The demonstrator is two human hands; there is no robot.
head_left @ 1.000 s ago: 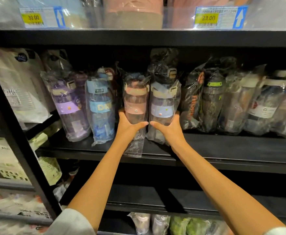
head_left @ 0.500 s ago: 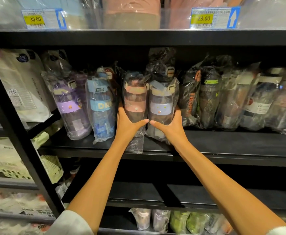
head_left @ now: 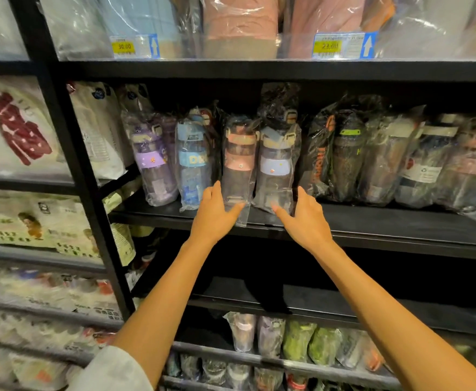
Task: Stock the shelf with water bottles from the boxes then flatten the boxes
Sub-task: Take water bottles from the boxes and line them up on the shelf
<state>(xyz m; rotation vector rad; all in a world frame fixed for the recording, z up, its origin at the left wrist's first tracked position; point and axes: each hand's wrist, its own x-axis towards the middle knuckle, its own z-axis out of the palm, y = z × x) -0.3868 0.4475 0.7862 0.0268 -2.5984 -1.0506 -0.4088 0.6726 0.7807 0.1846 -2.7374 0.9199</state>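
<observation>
Two bagged water bottles stand upright side by side on the black shelf, between the hands. Left hand, fingers spread, lies against the lower left side of the pink bottle, gripping nothing. Right hand, likewise spread, touches the lower right of the lilac bottle.

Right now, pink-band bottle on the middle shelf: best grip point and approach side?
Grip the pink-band bottle around its lower body, coming straight in from the shelf front. It stands upright, wedged between the blue bottle and the lavender-band bottle, so its sides are blocked. The loose plastic bag looks slippery, so probably wrap fingers firmly. The left hand is open beside its base.
</observation>
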